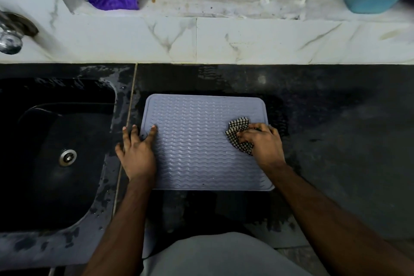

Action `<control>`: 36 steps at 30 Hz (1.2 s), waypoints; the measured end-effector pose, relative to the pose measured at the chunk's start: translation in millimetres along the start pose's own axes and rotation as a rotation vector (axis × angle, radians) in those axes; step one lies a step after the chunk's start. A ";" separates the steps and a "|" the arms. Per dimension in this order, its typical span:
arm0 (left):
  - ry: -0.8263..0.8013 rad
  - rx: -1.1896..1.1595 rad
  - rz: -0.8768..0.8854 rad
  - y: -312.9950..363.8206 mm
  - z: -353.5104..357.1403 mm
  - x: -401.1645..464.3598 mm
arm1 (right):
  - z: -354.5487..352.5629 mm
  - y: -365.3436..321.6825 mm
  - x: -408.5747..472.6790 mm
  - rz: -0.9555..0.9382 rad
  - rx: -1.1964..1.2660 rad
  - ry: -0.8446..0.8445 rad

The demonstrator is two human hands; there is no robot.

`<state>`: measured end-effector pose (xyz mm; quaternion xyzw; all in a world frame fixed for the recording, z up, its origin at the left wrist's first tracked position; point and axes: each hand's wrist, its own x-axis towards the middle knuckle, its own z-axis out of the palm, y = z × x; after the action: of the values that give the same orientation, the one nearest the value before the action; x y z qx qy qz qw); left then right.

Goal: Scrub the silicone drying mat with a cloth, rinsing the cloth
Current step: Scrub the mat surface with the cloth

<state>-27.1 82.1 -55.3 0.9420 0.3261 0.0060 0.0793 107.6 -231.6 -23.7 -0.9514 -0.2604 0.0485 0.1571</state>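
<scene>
- We see a dark stone counter (pixel 324 119), wet in patches, with a black sink (pixel 44 152) at its left end.
- On it, just right of the sink, lies the grey ribbed silicone drying mat (pixel 201 145), flat.
- Our left hand (pixel 136 152) presses the mat's left edge, fingers straight and spread.
- Our right hand (pixel 262 141) clutches a checked cloth (pixel 238 129) at the mat's right edge.
</scene>
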 end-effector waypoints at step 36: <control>-0.132 -0.300 0.117 -72.8 -11.1 -1.0 | 54.8 -233.9 59.1 -0.475 -0.097 -0.266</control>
<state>-73.2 139.5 -55.5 0.9352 0.2604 -0.0025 0.2399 36.5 4.2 -0.4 -0.8555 -0.4964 0.1221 0.0827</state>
